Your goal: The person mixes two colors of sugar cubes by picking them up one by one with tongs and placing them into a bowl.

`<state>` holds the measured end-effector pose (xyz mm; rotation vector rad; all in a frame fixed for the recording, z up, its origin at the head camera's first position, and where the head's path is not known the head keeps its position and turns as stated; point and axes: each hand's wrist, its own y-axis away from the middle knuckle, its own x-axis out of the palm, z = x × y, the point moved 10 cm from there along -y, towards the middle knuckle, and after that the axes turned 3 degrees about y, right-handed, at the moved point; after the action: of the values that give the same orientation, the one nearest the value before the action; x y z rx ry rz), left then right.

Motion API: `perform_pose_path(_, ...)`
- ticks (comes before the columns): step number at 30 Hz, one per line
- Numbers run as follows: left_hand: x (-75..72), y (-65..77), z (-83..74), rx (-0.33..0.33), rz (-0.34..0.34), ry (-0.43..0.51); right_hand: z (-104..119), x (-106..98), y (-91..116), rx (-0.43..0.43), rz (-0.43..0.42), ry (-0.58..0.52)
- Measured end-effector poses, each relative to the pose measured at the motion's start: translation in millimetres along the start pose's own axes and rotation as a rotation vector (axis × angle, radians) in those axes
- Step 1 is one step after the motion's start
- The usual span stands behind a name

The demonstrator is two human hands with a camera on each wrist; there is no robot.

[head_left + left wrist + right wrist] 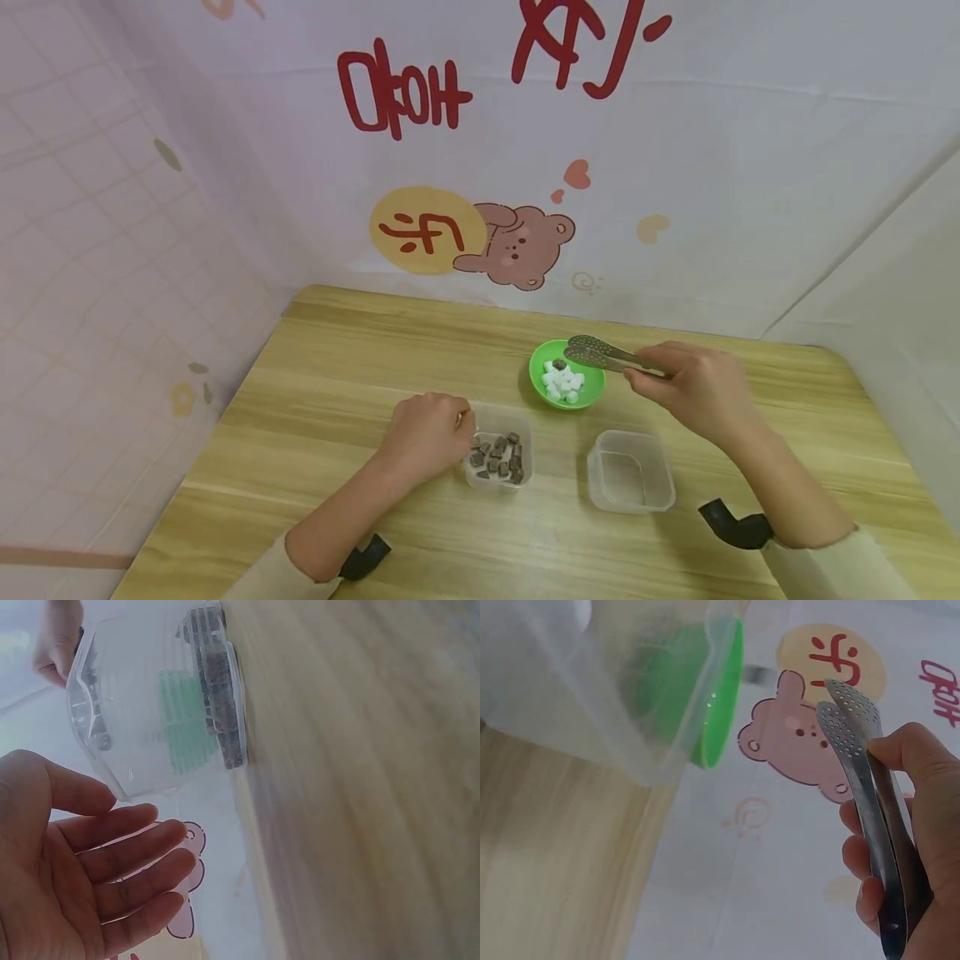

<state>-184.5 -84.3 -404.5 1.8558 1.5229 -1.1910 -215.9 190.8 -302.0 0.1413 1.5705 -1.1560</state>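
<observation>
In the head view, my right hand (693, 383) grips metal tongs (600, 354), their perforated tips apart above a green bowl (535, 385). Small white pieces (562, 383) lie in that bowl. One brown piece (558, 364) shows over them; the right wrist view has a blurred dark piece (759, 675) just off the bowl's rim, in mid-air. At the near left stands a clear plastic container (528, 467) with several brown chunks (498, 458). My left hand (82, 870) pinches its rim corner between thumb and index finger, the other fingers extended.
A second clear container (632, 473), with nothing seen inside in the head view, stands to the right, nearer than the bowl. All rest on a wooden table (360, 350). A printed cloth (675, 167) hangs behind. Black curved pieces (738, 527) sit at both wrists.
</observation>
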Motion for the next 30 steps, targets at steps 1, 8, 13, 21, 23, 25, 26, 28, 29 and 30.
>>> perform_pose_path(1, -0.4, 0.1, 0.2, -0.002, 0.003, 0.000, -3, 2, 2, 0.019, 0.005, -0.001)
perform_pose_path(8, -2.6, 0.7, 0.6, -0.001, 0.014, -0.002, -10, 8, 7, 0.103, 0.013, -0.020)
perform_pose_path(13, -3.1, 0.8, 0.2, -0.001, 0.025, -0.004, 3, 10, 4, 0.103, 0.018, -0.039)
perform_pose_path(21, -3.2, 0.8, -0.9, -0.001, 0.033, 0.000, 42, 10, -1, -0.050, -0.011, -0.118)
perform_pose_path(23, -3.5, 0.7, -1.0, -0.001, 0.031, -0.002, 50, 10, -2, -0.078, -0.016, -0.138)
perform_pose_path(25, -3.7, 0.5, -0.9, -0.001, 0.031, -0.002, 57, 11, -4, -0.095, -0.008, -0.144)
perform_pose_path(26, -3.8, 0.4, -1.1, 0.000, 0.029, -0.004, 60, 12, -4, -0.105, -0.005, -0.144)
perform_pose_path(28, -3.5, 0.3, -1.0, 0.000, 0.030, -0.007, 67, 14, -6, -0.125, -0.003, -0.138)
perform_pose_path(29, -3.4, 0.1, -1.1, 0.000, 0.031, -0.007, 71, 15, -7, -0.139, 0.001, -0.137)
perform_pose_path(30, -3.1, 0.0, -1.2, 0.001, 0.033, -0.007, 75, 16, -8, -0.153, 0.005, -0.132)
